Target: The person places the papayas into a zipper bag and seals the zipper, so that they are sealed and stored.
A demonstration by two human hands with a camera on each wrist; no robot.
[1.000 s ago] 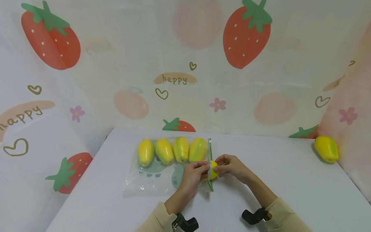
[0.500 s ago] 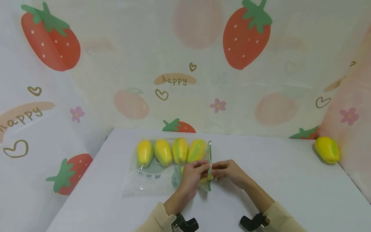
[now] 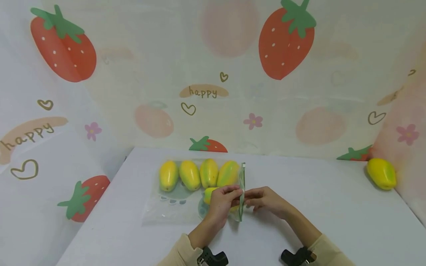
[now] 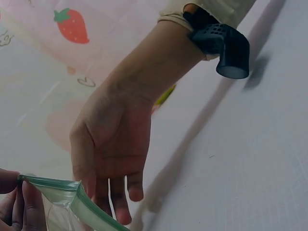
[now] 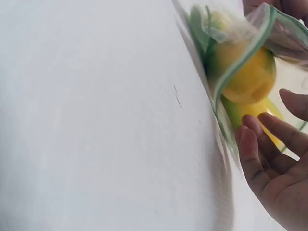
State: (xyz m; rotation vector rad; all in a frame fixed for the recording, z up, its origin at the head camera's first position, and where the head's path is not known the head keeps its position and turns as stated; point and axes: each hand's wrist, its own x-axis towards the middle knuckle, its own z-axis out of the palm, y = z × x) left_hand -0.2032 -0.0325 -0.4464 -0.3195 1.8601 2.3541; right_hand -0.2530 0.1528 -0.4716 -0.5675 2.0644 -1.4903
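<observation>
A clear zip bag (image 3: 159,214) with a green zip edge (image 3: 242,192) lies on the table, its mouth facing right. Four-sided-looking details aside, several yellow-green papaya-like fruits (image 3: 168,176) sit in a row along its far side. Nearer the person, one more papaya-like fruit (image 3: 209,195) is inside, partly covered by the left hand (image 3: 219,205). That hand pinches the bag's edge at the mouth, as the left wrist view also shows. The right hand (image 3: 269,201) is just outside the mouth, fingers extended and holding nothing. In the right wrist view, a fruit (image 5: 248,77) shows through the opening.
A separate papaya-like fruit (image 3: 381,174) rests at the table's far right corner. Strawberry-patterned sheets (image 3: 206,122) enclose the back and sides of the white table (image 3: 319,192).
The fruit at the bag's mouth has moved left into the bag. The right hand has let go of it and sits slightly lower, while the left keeps its pinch.
</observation>
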